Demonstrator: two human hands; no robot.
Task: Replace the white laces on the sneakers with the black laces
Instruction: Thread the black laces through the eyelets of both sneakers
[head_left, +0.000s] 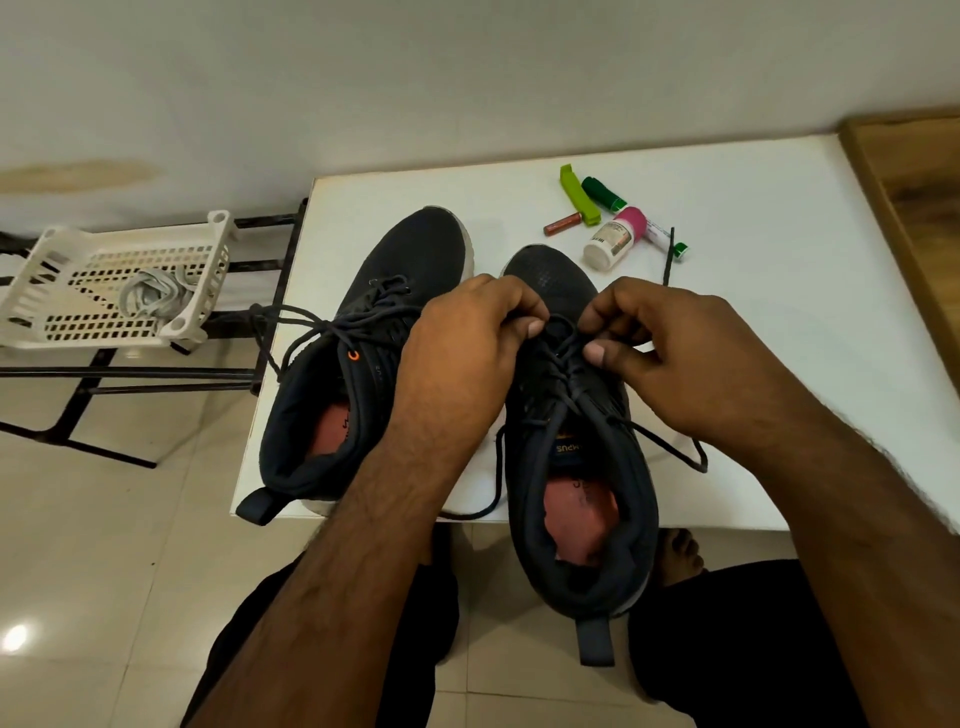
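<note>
Both hands are working at the right dark knit sneaker on the white surface: the left hand and right hand are each pinching its thin black lace. The left dark sneaker is sitting laced beside it. The white laces are lying in the white slotted plastic basket far left.

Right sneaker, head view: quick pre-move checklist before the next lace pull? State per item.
1. Both hands on the black lace of the right sneaker: ok; left hand and right hand pinch it near the lower eyelets.
2. Sneaker supported: not ok; its heel overhangs the table edge.
3. Free lace ends clear: ok; they trail loose on both sides.
4. Left sneaker laced black: ok, ends untied.
5. White laces out of the way: ok, in the basket.
6. Eyelet order correct: cannot tell, fingers cover it.
</note>
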